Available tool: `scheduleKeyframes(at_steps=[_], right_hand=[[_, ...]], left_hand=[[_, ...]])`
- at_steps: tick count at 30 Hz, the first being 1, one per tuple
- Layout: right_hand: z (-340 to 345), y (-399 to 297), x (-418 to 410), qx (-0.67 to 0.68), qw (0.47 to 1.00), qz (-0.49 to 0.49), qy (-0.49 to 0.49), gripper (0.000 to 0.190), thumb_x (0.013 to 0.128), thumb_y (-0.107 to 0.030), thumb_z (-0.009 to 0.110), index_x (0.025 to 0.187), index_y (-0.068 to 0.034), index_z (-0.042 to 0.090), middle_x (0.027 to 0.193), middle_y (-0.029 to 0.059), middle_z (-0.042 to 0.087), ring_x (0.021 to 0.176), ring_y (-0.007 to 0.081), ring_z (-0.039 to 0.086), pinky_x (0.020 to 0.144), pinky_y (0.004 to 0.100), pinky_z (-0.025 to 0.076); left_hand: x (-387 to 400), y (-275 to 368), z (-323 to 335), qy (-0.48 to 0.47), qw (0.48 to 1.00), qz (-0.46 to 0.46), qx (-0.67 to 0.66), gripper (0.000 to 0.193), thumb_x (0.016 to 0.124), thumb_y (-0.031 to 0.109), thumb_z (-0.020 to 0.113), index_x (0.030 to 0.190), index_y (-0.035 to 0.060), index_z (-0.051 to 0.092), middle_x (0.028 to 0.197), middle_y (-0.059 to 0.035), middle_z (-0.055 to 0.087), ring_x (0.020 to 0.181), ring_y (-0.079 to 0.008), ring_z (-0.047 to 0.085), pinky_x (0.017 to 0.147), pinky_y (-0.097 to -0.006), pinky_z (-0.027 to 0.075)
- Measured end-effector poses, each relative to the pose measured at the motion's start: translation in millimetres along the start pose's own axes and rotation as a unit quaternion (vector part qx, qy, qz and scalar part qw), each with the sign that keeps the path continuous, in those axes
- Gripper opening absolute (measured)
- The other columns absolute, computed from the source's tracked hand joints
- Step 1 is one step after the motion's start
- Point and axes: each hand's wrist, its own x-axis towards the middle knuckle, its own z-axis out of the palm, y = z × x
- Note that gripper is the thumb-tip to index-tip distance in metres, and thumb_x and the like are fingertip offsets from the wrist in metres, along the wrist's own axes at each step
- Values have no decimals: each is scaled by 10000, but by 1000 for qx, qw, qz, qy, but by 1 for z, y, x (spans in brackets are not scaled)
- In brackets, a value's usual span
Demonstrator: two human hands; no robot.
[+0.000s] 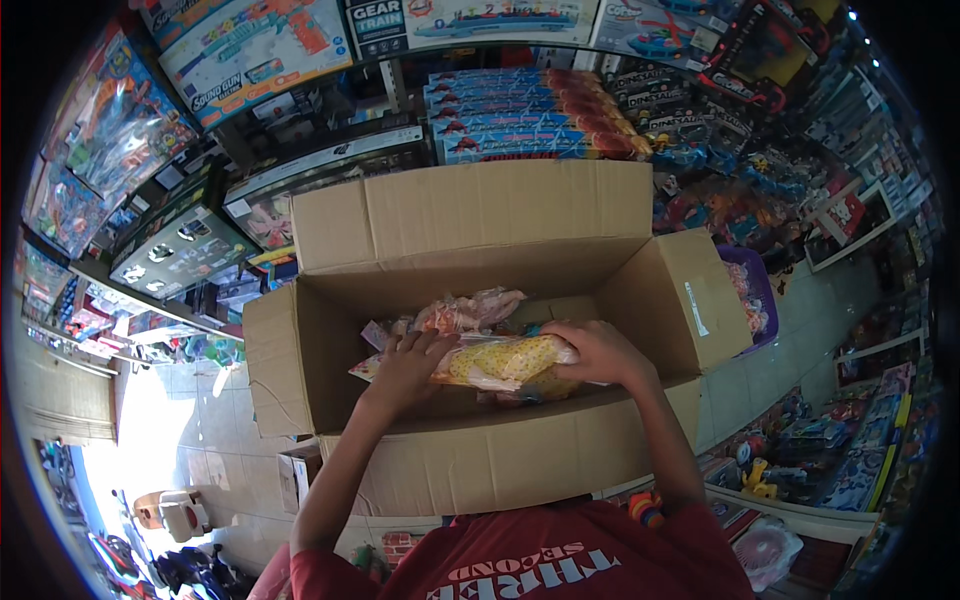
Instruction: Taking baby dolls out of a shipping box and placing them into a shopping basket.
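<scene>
A large open cardboard box (pixel 480 469) stands before me with its flaps folded outward. Over its opening I hold a plastic-wrapped doll-like toy in yellow dotted cloth (pixel 502 361), lying sideways. My left hand (pixel 411 367) rests over its left end, fingers spread along the wrapper. The other end is gripped by my right hand (pixel 600 351), its thumb partly hidden. Deeper in the box, just behind, lies another bagged toy with pinkish parts (pixel 469 309). Under the yellow one, more wrapped goods are partly covered, and I cannot tell what they are.
Shelves of boxed toys line the far side, with a stack of blue toy boxes (pixel 510 116) behind the carton. A purple basket (pixel 765 300) of small packets stands right. A smaller carton (pixel 298 474) sits on the tiled floor at left. Low toy shelves (pixel 795 499) run along the right.
</scene>
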Motion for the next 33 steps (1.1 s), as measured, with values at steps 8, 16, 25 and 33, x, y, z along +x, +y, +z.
scheduleKeyframes(at_steps=[8, 16, 25, 33], right_hand=[[-14, -32, -85, -56, 980, 82, 172, 562, 613, -245, 717, 1139, -103, 579, 1016, 133, 650, 881, 335, 628, 781, 428, 492], [-2, -38, -174, -109, 926, 140, 333, 557, 572, -212, 715, 1108, -118, 595, 1008, 128, 649, 941, 317, 609, 837, 420, 462], [10, -18, -296, -129, 831, 160, 517, 596, 468, -133, 779, 1029, -57, 591, 895, 113, 642, 769, 296, 602, 699, 374, 455], [19, 31, -387, -147, 767, 195, 593, 555, 501, -167, 793, 1006, -60, 590, 922, 115, 643, 831, 295, 620, 721, 389, 455]], left_hand=[[12, 51, -7, 178, 982, 64, 30, 641, 630, 129, 767, 1219, 158, 514, 1291, -85, 491, 1234, -292, 435, 985, -457, 364], [45, 116, -26, 282, 946, 142, 68, 426, 669, 107, 701, 1078, 153, 594, 1275, -86, 502, 1240, -294, 428, 1006, -468, 317], [54, 211, -38, 412, 881, 233, 4, 462, 645, 131, 767, 1071, 105, 589, 1226, -131, 498, 1203, -354, 438, 1027, -526, 281], [81, 337, 9, 435, 832, 312, -142, 259, 731, 17, 672, 970, 25, 572, 918, -118, 549, 887, -284, 522, 754, -376, 455]])
